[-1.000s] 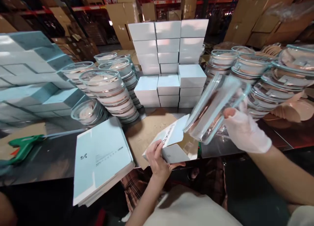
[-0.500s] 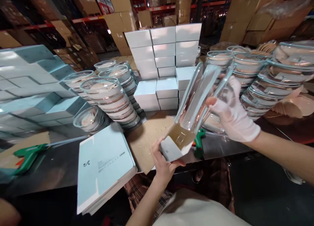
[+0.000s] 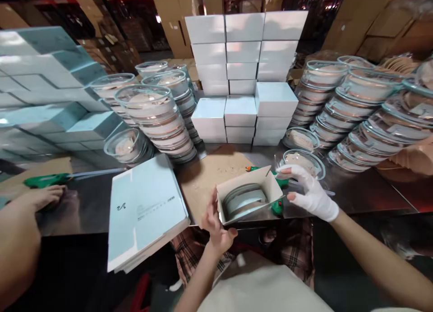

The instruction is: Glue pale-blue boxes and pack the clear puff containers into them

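A glass dish (image 3: 246,199) lies inside an open white box (image 3: 249,198) at the near edge of the desk (image 3: 358,195), directly in front of me, the box mouth tipped up toward my face. The box's long axis runs left to right, slightly raised at its right end, so it lies between my two hands. My left hand (image 3: 216,222) is cupped against its lower left corner, fingers (image 3: 212,204) loosely curled and touching the wall rather than pinching it. My gloved right hand (image 3: 309,192) sits just beside the box's right end, fingers (image 3: 291,170) spread and empty; whether they touch the box I cannot tell. Both hands are about equally near.

A green tool (image 3: 274,185) pokes out behind the box's right corner, mostly hidden by it. The box rests partly on a brown cardboard sheet (image 3: 213,172). Left of it lies a pile of flat blue cartons (image 3: 145,213). Behind stand stacked white boxes (image 3: 243,77), flanked by leaning stacks of glass dishes on the left (image 3: 155,118) and on the right (image 3: 365,113), with two single dishes (image 3: 302,149) just behind my gloved hand.

Another person's hand (image 3: 37,199) rests on a second green tool (image 3: 47,180) at far left; that arm is cut off by the frame. The dish's depth in the box is hard to make out.
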`<state>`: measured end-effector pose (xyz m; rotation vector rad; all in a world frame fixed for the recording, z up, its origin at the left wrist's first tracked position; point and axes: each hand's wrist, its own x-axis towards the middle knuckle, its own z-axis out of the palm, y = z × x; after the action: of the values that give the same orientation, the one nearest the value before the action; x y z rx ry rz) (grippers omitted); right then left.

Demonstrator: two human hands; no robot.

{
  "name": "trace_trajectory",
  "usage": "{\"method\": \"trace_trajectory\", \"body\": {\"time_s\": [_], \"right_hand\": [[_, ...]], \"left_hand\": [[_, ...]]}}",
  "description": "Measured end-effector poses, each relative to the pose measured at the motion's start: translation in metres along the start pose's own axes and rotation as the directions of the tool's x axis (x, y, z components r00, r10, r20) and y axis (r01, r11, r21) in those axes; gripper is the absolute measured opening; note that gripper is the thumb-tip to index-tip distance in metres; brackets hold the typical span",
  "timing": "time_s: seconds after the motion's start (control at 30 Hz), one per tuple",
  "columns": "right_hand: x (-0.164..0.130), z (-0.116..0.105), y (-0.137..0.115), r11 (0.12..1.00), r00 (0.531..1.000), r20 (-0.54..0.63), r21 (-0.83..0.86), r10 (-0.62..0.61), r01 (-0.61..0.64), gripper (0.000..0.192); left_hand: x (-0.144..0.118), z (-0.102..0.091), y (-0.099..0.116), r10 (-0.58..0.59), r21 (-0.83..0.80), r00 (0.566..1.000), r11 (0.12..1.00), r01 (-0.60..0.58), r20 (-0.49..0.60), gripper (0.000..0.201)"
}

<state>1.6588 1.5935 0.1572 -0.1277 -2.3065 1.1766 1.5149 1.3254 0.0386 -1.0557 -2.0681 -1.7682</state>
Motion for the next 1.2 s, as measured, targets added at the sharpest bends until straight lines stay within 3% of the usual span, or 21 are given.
{"method": "trace_trajectory", "body": {"time_s": [0.13, 0.17, 0.23, 0.3, 0.37, 0.4, 0.47, 0.53, 0.57, 0.63, 0.73, 0.77, 0.83, 0.9, 1.0, 1.1, 1.2], "right_hand": [[-0.007, 0.044, 0.006, 0.98, 0.993, 0.05, 0.175, -0.104, 0.093, 0.079], [-0.008, 0.057, 0.002, 0.975, 0.996, 0.044, 0.213, -0.08, 0.069, 0.077], [-0.008, 0.083, -0.008, 0.959, 0.994, -0.074, 0.277, 0.077, -0.053, 0.062], [-0.006, 0.107, -0.02, 0.921, 0.921, -0.277, 0.352, 0.274, -0.168, 0.039], [-0.003, 0.121, -0.029, 0.884, 0.827, -0.42, 0.431, 0.374, -0.18, 0.04], [-0.003, 0.122, -0.031, 0.875, 0.812, -0.44, 0.455, 0.384, -0.168, 0.046], [-0.007, 0.113, -0.03, 0.869, 0.833, -0.393, 0.457, 0.389, -0.191, 0.049], [-0.019, 0.09, -0.021, 0.872, 0.864, -0.276, 0.385, 0.421, -0.302, 0.038], [-0.027, 0.078, -0.015, 0.872, 0.853, -0.243, 0.303, 0.461, -0.385, 0.037], [-0.041, 0.056, -0.003, 0.803, 0.773, -0.249, 0.035, 0.583, -0.594, 0.047], [-0.046, 0.047, 0.01, 0.498, 0.581, -0.272, -0.318, 0.767, -0.806, 0.041], [-0.043, 0.05, 0.014, 0.433, 0.522, -0.256, -0.332, 0.813, -0.838, 0.036], [-0.034, 0.058, 0.02, 0.402, 0.45, -0.227, -0.227, 0.864, -0.887, 0.031], [-0.029, 0.065, 0.024, 0.422, 0.425, -0.211, -0.061, 0.88, -0.904, 0.024], [-0.033, 0.069, 0.025, 0.471, 0.45, -0.153, 0.148, 0.88, -0.87, 0.021], [-0.046, 0.075, 0.016, 0.517, 0.494, -0.154, 0.311, 0.856, -0.798, 0.028], [-0.051, 0.079, -0.005, 0.616, 0.554, -0.286, 0.489, 0.782, -0.618, 0.038]], "left_hand": [[0.019, -0.013, 0.005, 0.232, -0.128, 0.969, 0.967, -0.221, 0.086, 0.065], [0.022, -0.014, 0.007, 0.227, -0.117, 0.967, 0.97, -0.214, 0.112, 0.06], [0.024, -0.011, 0.012, 0.139, -0.096, 0.987, 0.987, -0.131, 0.082, 0.054], [0.024, -0.005, 0.015, 0.022, -0.135, 0.999, 0.99, -0.027, -0.043, 0.058], [0.024, -0.001, 0.016, 0.004, -0.177, 0.989, 0.984, -0.031, -0.15, 0.065], [0.025, 0.0, 0.015, 0.045, -0.169, 0.987, 0.983, -0.072, -0.157, 0.061], [0.026, -0.005, 0.011, 0.157, -0.112, 0.982, 0.979, -0.169, -0.107, 0.049], [0.028, -0.012, 0.004, 0.208, -0.061, 0.977, 0.976, -0.211, -0.053, 0.051], [0.029, -0.016, 0.001, 0.215, -0.052, 0.976, 0.975, -0.216, -0.034, 0.056], [0.03, -0.019, -0.005, 0.224, -0.047, 0.974, 0.974, -0.224, 0.012, 0.063], [0.031, -0.012, -0.009, 0.273, -0.066, 0.96, 0.961, -0.269, 0.058, 0.056], [0.031, -0.008, -0.007, 0.286, -0.078, 0.957, 0.956, -0.283, 0.043, 0.051], [0.031, -0.004, -0.001, 0.29, -0.089, 0.957, 0.953, -0.289, -0.009, 0.04], [0.027, -0.008, 0.009, 0.213, -0.077, 0.975, 0.973, -0.218, -0.067, 0.035], [0.016, -0.026, 0.023, -0.059, -0.096, 0.992, 0.994, 0.048, -0.113, 0.037], [0.004, -0.039, 0.03, -0.371, -0.155, 0.928, 0.919, 0.362, -0.03, 0.039], [0.001, -0.036, 0.036, -0.509, -0.155, 0.86, 0.847, 0.508, 0.038, 0.04]]}}
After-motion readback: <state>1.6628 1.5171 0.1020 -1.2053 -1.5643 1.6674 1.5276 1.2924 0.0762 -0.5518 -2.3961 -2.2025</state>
